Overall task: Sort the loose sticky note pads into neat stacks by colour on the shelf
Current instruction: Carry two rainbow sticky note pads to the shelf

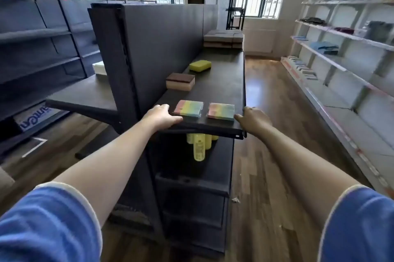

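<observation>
Dark shelf [223, 91] in a windowed room with a wood floor [266, 155] — two rainbow pads [188, 108] between the fingertips. Left hand [162, 115] rests beside one, fingers together; right hand [252, 118] at the shelf corner — fingers unclear.

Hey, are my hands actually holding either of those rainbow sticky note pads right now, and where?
Neither is lifted. The left hand touches the left rainbow pad at its left edge; the right hand touches the right rainbow pad at its right corner. Both lie on the shelf.

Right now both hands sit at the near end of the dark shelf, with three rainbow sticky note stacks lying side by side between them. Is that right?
Not quite: the head view shows two rainbow stacks, not three, the left stack and the right stack. They do lie side by side between the left hand and right hand at the dark shelf's near end.
</observation>
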The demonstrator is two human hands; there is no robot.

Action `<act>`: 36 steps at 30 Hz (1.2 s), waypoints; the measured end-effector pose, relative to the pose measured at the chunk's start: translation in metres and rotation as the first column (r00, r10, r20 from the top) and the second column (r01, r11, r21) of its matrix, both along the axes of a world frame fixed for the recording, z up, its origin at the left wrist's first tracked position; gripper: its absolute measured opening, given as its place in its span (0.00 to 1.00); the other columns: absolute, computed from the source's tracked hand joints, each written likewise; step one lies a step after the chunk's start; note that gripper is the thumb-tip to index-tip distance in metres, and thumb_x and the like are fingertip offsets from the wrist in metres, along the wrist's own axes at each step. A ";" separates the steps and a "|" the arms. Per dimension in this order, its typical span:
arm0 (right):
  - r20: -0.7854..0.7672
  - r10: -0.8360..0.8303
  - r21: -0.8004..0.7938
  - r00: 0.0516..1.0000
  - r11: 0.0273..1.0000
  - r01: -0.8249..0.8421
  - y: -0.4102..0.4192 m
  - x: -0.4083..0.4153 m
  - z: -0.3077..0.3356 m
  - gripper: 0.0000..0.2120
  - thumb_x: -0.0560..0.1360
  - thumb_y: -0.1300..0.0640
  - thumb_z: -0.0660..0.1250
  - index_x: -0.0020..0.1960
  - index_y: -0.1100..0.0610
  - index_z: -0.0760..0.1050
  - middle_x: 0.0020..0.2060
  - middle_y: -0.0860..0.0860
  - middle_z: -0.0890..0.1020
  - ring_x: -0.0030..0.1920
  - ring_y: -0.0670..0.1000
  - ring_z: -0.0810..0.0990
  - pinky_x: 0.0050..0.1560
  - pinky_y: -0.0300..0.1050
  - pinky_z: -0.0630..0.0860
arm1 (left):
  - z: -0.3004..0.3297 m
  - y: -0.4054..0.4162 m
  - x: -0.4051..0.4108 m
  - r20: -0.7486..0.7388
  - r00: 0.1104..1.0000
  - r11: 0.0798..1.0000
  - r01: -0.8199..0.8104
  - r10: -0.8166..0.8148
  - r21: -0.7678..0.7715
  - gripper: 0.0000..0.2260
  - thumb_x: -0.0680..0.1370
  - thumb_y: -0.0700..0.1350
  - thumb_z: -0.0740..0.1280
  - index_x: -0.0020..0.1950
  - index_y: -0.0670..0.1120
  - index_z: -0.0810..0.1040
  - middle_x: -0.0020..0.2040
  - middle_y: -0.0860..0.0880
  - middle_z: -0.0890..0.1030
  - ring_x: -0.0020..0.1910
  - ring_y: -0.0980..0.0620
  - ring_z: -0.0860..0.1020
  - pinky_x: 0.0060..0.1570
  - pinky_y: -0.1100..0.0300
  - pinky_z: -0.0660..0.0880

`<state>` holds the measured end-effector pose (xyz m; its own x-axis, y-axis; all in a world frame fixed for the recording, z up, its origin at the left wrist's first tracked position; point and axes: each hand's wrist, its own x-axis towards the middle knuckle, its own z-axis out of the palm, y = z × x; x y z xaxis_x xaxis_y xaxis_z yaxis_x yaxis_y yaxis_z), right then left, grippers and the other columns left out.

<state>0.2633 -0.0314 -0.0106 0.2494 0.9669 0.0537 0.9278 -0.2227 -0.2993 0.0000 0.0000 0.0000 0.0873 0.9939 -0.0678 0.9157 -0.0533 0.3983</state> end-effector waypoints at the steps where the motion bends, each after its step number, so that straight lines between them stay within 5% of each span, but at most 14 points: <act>1: 0.006 0.000 -0.008 1.000 1.000 0.000 0.002 0.000 0.001 0.21 0.79 0.44 0.56 0.60 0.61 0.72 0.60 0.60 0.73 0.58 0.60 0.74 0.52 0.49 0.70 | 0.000 0.001 0.001 0.001 1.000 1.000 -0.004 0.004 -0.005 0.35 0.76 0.61 0.63 0.75 0.43 0.59 0.75 0.44 0.62 0.73 0.45 0.62 0.67 0.54 0.63; 13: -0.007 -0.018 -0.123 1.000 0.992 0.017 0.039 0.000 -0.007 0.47 0.64 0.22 0.57 0.67 0.58 0.68 0.64 0.57 0.69 0.64 0.59 0.70 0.62 0.55 0.70 | -0.004 0.029 0.036 -0.037 0.995 0.996 -0.089 0.089 0.002 0.24 0.77 0.61 0.60 0.63 0.43 0.71 0.64 0.43 0.75 0.62 0.42 0.73 0.53 0.54 0.69; 19: -0.290 0.003 -0.160 0.957 0.986 -0.051 0.050 0.009 -0.003 0.38 0.64 0.30 0.69 0.61 0.57 0.70 0.60 0.56 0.72 0.57 0.56 0.74 0.56 0.49 0.73 | 0.002 0.034 0.040 -0.003 0.991 0.991 -0.132 0.132 0.023 0.23 0.72 0.62 0.67 0.56 0.45 0.73 0.58 0.45 0.78 0.59 0.43 0.74 0.51 0.54 0.71; 26: -0.559 -0.023 -0.089 0.829 0.996 -0.032 0.049 0.025 -0.003 0.27 0.65 0.46 0.77 0.56 0.59 0.74 0.42 0.50 0.75 0.39 0.50 0.73 0.38 0.44 0.71 | 0.008 0.040 0.046 0.211 0.962 0.985 -0.165 0.172 -0.052 0.28 0.70 0.49 0.75 0.64 0.39 0.70 0.60 0.44 0.74 0.59 0.44 0.74 0.57 0.55 0.71; 31: -0.684 -0.129 -0.147 0.718 0.988 0.037 0.046 0.035 0.000 0.26 0.63 0.54 0.80 0.53 0.65 0.74 0.40 0.55 0.74 0.35 0.51 0.70 0.33 0.43 0.69 | 0.008 0.043 0.046 0.399 0.891 0.967 -0.139 0.216 -0.213 0.21 0.69 0.42 0.77 0.55 0.39 0.71 0.48 0.44 0.74 0.39 0.52 0.73 0.44 0.59 0.68; 36: -0.717 -0.157 -0.136 0.680 0.987 0.084 0.039 0.038 0.003 0.25 0.67 0.59 0.77 0.59 0.64 0.72 0.39 0.52 0.72 0.33 0.46 0.66 0.29 0.37 0.62 | 0.009 0.047 0.043 0.515 0.832 0.958 -0.063 0.205 -0.280 0.23 0.68 0.36 0.76 0.60 0.38 0.72 0.54 0.42 0.79 0.51 0.47 0.79 0.53 0.58 0.75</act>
<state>0.3013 0.0078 -0.0077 0.2903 0.9171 -0.2734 0.3936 -0.3748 -0.8394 0.0426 0.0467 0.0094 0.0475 0.9564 -0.2880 0.5463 0.2165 0.8091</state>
